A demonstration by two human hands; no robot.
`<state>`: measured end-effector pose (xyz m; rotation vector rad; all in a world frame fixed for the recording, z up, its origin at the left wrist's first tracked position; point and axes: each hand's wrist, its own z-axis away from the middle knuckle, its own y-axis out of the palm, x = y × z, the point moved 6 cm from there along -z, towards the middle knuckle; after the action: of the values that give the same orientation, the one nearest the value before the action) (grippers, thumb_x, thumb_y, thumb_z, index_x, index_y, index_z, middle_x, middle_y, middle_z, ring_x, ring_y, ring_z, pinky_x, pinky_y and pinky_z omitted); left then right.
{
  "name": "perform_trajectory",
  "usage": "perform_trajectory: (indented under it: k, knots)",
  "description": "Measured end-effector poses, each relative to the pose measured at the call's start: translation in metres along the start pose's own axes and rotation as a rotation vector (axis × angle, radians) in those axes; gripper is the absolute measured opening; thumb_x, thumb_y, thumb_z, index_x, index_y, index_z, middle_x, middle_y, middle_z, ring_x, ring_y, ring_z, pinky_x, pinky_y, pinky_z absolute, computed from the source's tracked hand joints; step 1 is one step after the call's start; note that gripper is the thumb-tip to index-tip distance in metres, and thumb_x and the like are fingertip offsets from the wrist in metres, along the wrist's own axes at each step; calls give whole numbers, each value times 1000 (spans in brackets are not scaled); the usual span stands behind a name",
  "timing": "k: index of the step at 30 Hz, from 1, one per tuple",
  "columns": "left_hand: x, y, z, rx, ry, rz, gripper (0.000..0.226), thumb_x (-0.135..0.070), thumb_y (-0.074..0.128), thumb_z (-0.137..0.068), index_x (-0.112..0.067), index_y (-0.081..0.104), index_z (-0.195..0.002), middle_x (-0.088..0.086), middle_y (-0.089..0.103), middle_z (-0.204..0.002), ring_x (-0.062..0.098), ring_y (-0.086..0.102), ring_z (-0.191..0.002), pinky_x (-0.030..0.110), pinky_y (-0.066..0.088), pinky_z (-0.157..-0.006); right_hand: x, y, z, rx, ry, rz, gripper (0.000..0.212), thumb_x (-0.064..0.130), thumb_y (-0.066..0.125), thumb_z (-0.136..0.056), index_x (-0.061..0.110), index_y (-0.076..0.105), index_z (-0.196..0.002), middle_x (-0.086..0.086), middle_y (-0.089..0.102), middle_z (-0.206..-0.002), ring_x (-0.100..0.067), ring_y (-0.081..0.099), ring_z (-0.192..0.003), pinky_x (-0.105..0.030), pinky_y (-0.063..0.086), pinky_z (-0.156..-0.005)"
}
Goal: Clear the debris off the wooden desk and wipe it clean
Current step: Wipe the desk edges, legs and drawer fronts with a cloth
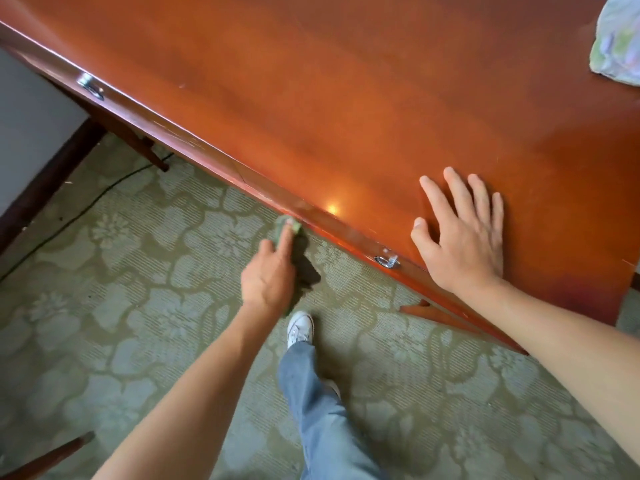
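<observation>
left grip (pixel 268 268) pinches green cloth (pixel 294 237) against table (pixel 311 98) front edge to wipe it, right hand (pixel 462 233) splayed flat on top, holding nothing, for bracing

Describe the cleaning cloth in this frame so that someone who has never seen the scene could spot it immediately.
Find the long reddish-brown wooden desk and follow its front edge down to the bright glint of light. Just left of that glint, the left hand presses a green cloth against the desk's edge, forefinger extended along it. It is dull green and bunched, unlike the pale patterned fabric lying at the desk's far right corner.
</observation>
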<state>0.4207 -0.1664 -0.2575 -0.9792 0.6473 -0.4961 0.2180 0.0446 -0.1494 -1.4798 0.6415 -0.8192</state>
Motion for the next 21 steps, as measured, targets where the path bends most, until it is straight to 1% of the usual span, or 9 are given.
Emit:
perform_trajectory:
  k: [2, 5, 8, 11, 13, 16, 18, 20, 21]
  knots:
    - [29, -6, -16, 24, -115, 13, 73, -19, 50, -103, -42, 13, -162, 13, 50, -117, 26, 50, -73, 38, 42, -61, -1, 1, 0, -4, -3, -3, 64, 49, 37, -97, 36, 34, -159, -1, 25, -170, -32, 16, -158, -61, 11, -126]
    - [24, -1, -17, 81, 20, -80, 79, -17, 52, -105, -44, 6, -163, 10, 51, -114, 18, 48, -71, 35, 40, -56, 0, 0, 2, -18, -4, -13, 64, 48, 39, -97, 35, 37, -159, -2, 27, -170, -32, 17, -157, -62, 12, -126]
    - [5, 14, 4, 202, 141, -38, 76, -21, 53, -105, -36, 10, -165, 8, 56, -123, 21, 58, -83, 38, 49, -69, -1, -1, -1, -13, 0, -31, 63, 48, 41, -97, 34, 38, -159, -1, 27, -170, -32, 18, -157, -61, 11, -126]
    - [6, 17, 25, 263, 181, 56, 79, -28, 63, -100, -28, 18, -165, 9, 58, -141, 29, 66, -110, 42, 54, -90, -1, 0, -1, -2, 9, -30, 63, 47, 43, -97, 33, 40, -158, 1, 27, -170, -30, 19, -158, -60, 11, -127]
    - [7, 7, 33, 249, 187, 120, 78, -31, 67, -97, -24, 25, -163, 7, 58, -145, 29, 63, -120, 40, 52, -93, 0, 0, 0, -1, 0, -23, 63, 47, 44, -97, 31, 41, -158, 1, 29, -169, -30, 20, -157, -60, 12, -127]
    - [-3, -13, 39, 257, 277, 161, 74, -39, 69, -96, -24, 33, -158, 3, 61, -142, 25, 64, -117, 33, 49, -90, -1, -1, -2, -15, 39, -16, 61, 45, 45, -97, 28, 45, -156, -3, 33, -167, -31, 24, -156, -59, 14, -127]
    - [-13, -27, 41, 296, 344, 196, 73, -42, 70, -96, -26, 35, -158, 0, 60, -143, 23, 63, -117, 30, 48, -91, 12, -11, 11, -155, 141, -101, 52, 33, 52, -98, 15, 56, -146, -12, 47, -157, -37, 37, -148, -57, 27, -124]
    - [-25, -40, 46, 329, 412, 235, 75, -42, 72, -95, -29, 34, -158, -3, 57, -146, 21, 61, -121, 32, 50, -98, 42, -19, 52, -394, 264, -278, 35, 10, 57, -93, 2, 67, -125, -18, 62, -132, -39, 56, -124, -52, 46, -107]
    - [-29, -46, 46, 339, 437, 256, 76, -41, 73, -94, -30, 34, -159, -5, 56, -148, 19, 59, -124, 33, 50, -101, 67, -16, 80, -434, 290, -349, 30, 6, 59, -90, 3, 70, -118, -14, 66, -121, -35, 61, -113, -47, 52, -97]
